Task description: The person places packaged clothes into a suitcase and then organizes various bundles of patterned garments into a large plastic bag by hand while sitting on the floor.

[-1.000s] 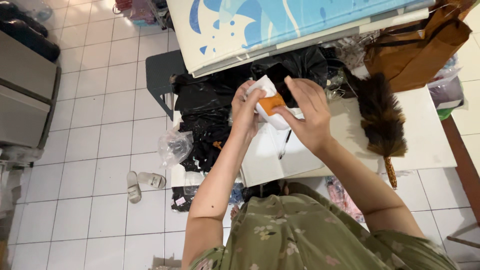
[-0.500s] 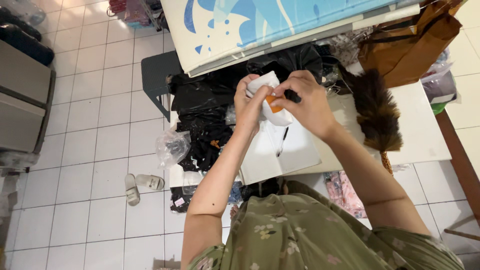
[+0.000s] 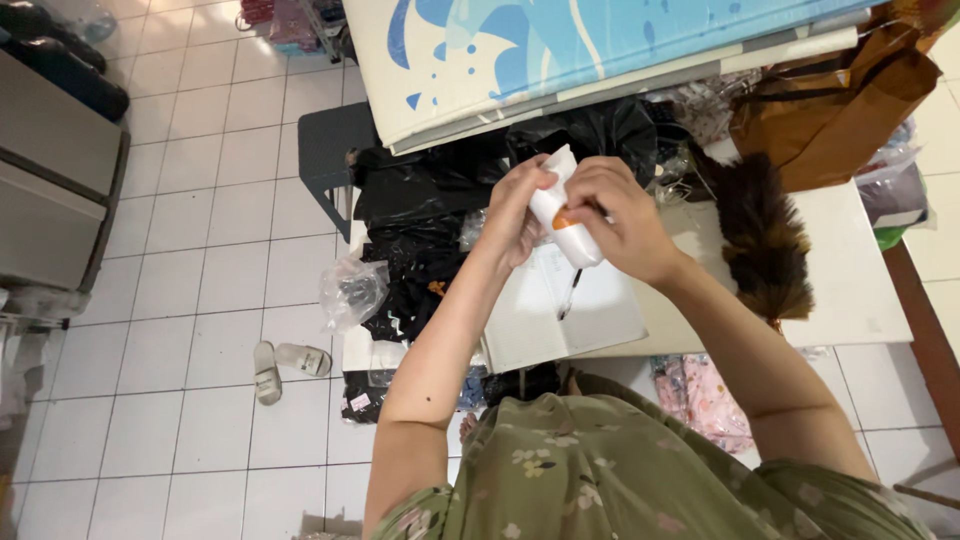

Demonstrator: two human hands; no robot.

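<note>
1. Left hand (image 3: 517, 215): raised over the table, fingers curled closed around the upper part of a small white bundle (image 3: 562, 213).
2. Right hand (image 3: 622, 222): closed on the same bundle from the other side, thumb and fingertips pinching near an orange patch (image 3: 563, 222) that shows through the wrapping.
3. White bundle: held in the air between both hands, tilted, its top end sticking up past the left fingers; what lies inside cannot be made out beyond the orange patch.
4. Open notebook (image 3: 560, 315): lies flat on the table directly below the hands, white pages up.
5. Pen (image 3: 570, 293): dark, resting on the notebook page just under the bundle.
6. White table (image 3: 850, 280): carries the notebook and, to the right, a feather duster (image 3: 762, 240) with brown and black plumes.
7. Black plastic bags (image 3: 420, 230): heaped at the left end of the table, behind and beside the left hand.
8. Clear plastic bag (image 3: 350, 292): crumpled, hanging beside the black heap.
9. Brown bag (image 3: 840, 100): at the far right corner, beyond the duster.
10. Blue and white mat (image 3: 560, 50): folded, lying across the top of the view.
11. Pair of sandals (image 3: 285, 367): on the white tiled floor (image 3: 200, 300), well apart from the table.
</note>
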